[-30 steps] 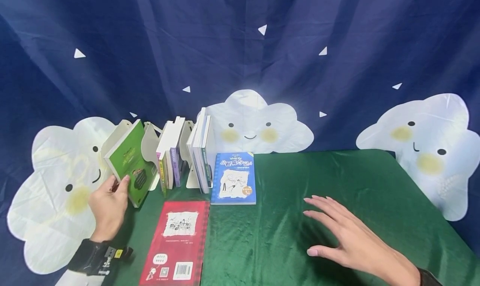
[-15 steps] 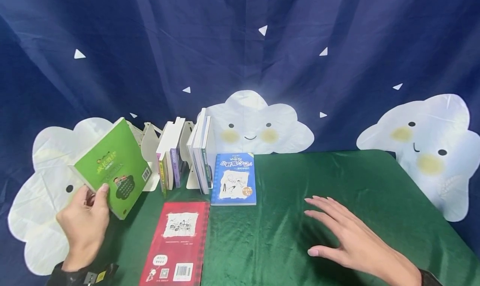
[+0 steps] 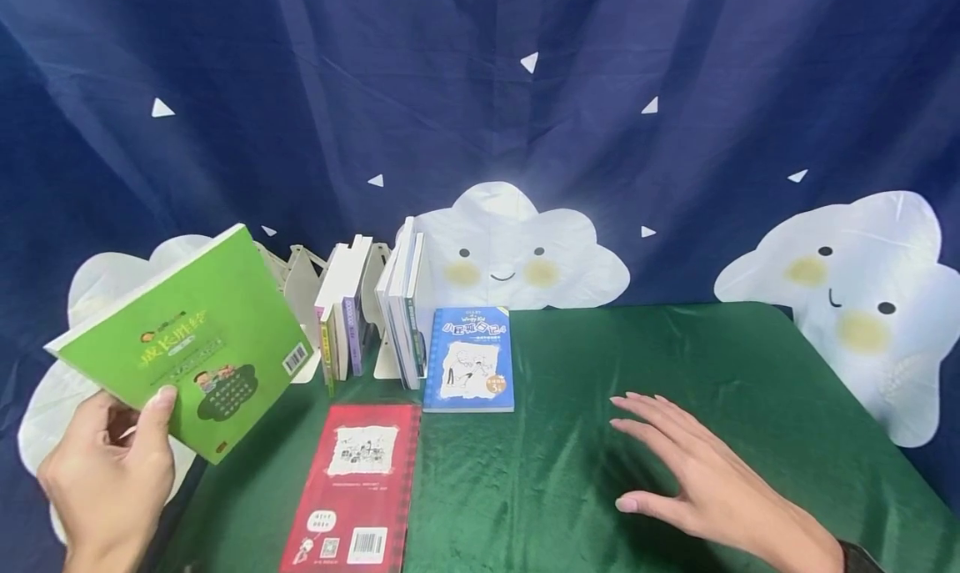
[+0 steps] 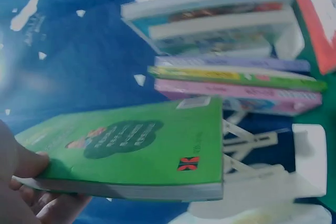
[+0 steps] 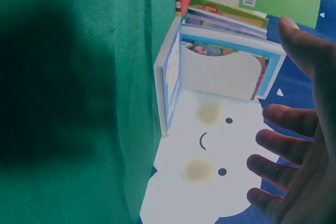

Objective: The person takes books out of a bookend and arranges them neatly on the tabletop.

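My left hand (image 3: 116, 477) pinches a green book (image 3: 202, 339) by its lower left edge, thumb on the cover and fingers behind. The book is tilted in the air at the left, in front of the white bookends. In the left wrist view the same green book (image 4: 136, 145) shows its cover and page edges, with the thumb (image 4: 31, 161) on top. My right hand (image 3: 697, 481) holds nothing; it hovers over the green cloth at the right with fingers spread. In the right wrist view the right hand's fingers (image 5: 283, 145) are apart and extended.
A red book (image 3: 352, 490) lies flat at the front, and a blue book (image 3: 468, 360) lies behind it to the right. Several books (image 3: 345, 298) stand between white bookends (image 3: 302, 294), with more upright books (image 3: 405, 306) beside them. A blue curtain (image 3: 600, 131) hangs behind.
My left hand has pulled the green book out from the bookend, left and toward me, turning its cover more to the camera. The right hand has stayed in place.
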`<state>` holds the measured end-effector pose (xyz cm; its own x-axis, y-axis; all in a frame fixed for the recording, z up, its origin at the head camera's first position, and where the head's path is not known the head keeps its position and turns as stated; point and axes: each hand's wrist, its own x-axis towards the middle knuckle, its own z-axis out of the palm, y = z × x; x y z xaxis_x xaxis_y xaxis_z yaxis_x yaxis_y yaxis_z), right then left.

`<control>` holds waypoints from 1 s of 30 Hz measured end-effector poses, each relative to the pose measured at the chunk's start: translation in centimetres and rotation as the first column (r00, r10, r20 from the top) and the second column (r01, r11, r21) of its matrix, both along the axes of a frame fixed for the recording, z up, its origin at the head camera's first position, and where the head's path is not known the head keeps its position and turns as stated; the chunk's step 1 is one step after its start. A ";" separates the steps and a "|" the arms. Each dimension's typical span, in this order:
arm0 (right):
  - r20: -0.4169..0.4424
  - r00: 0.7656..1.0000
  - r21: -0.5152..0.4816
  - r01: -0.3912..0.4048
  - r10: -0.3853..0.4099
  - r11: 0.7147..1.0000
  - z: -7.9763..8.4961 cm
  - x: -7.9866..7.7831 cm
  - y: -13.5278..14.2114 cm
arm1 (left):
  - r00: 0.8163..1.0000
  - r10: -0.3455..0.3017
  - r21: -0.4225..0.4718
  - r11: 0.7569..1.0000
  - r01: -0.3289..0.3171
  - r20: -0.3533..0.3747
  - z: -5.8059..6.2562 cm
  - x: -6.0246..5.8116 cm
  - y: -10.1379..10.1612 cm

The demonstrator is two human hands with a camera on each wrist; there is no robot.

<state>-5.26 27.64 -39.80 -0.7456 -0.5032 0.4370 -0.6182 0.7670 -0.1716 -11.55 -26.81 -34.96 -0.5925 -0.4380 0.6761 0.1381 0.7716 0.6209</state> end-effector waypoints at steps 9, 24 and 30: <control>0.045 0.998 -0.029 0.054 -0.053 0.998 0.7 0.0 0.0 | 0.977 -0.212 0.009 0.977 0.212 0.035 0.7 1.1 2.5; 0.211 0.969 -0.087 0.152 -0.130 0.985 0.9 0.2 -0.3 | 0.772 -0.623 0.122 0.782 0.611 0.129 -1.2 0.8 8.7; 0.212 0.974 -0.174 0.125 -0.086 0.977 0.8 0.0 -0.7 | 0.566 -0.815 0.124 0.578 0.806 0.125 -2.8 0.5 11.7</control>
